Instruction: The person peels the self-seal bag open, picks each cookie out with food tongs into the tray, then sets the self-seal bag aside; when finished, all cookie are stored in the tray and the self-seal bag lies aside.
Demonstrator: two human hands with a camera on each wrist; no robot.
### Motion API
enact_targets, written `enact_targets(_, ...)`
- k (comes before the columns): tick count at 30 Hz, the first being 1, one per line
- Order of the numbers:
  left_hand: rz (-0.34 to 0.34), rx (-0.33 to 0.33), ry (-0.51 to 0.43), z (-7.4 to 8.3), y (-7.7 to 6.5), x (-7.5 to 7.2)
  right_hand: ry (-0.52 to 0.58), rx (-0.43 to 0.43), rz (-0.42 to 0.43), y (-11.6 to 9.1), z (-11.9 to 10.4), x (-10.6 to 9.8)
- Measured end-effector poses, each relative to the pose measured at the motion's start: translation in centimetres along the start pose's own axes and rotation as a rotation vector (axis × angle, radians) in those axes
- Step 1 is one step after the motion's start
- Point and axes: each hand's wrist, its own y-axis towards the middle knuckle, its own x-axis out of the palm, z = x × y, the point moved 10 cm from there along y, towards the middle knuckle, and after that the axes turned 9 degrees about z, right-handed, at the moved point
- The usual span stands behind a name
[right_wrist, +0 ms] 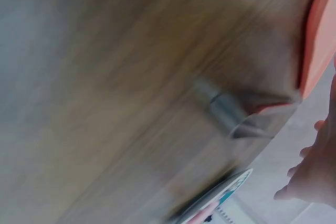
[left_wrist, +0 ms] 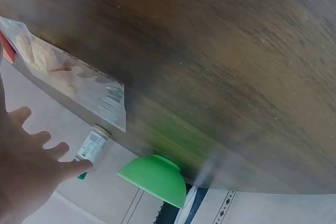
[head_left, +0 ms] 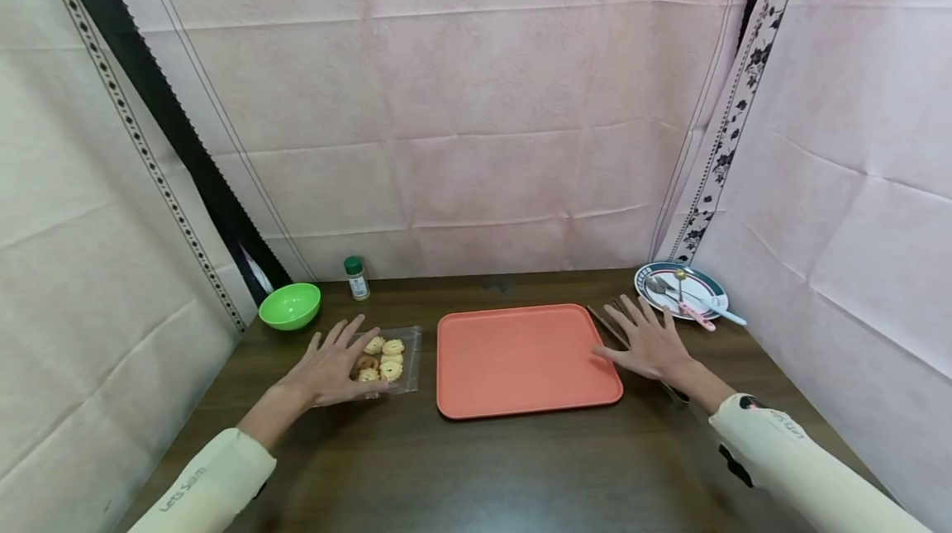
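My left hand [head_left: 327, 369] is spread with straight fingers over the left side of a clear plastic pack of cookies [head_left: 392, 357], hiding part of it. Whether it touches the pack I cannot tell. A flat coral-pink tray [head_left: 528, 361] lies in the middle of the table. By the tray's right edge, my right hand [head_left: 649, 345] is also spread, holding nothing. Beneath that hand lies a long metal utensil [right_wrist: 227, 111], mostly covered in the head view and blurred in the right wrist view, so its kind is unclear.
A green bowl [head_left: 290, 306] stands at the back left of the wooden table [head_left: 476, 467], with a green-capped shaker bottle [head_left: 357, 278] beside it. At the back right, a blue-rimmed plate [head_left: 644, 272] carries a spoon and other utensils. Pale cloth hangs around three sides.
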Motion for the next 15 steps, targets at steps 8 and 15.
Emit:
enact_targets(8,-0.076,-0.018,-0.119,-0.6,0.0,0.7,0.034,-0.057,0.004,1.9,-4.6,0.6)
enact_targets(15,-0.13,-0.017,-0.218,-1.1,0.0,1.6,0.08,-0.132,0.019,3.4,-9.6,1.4)
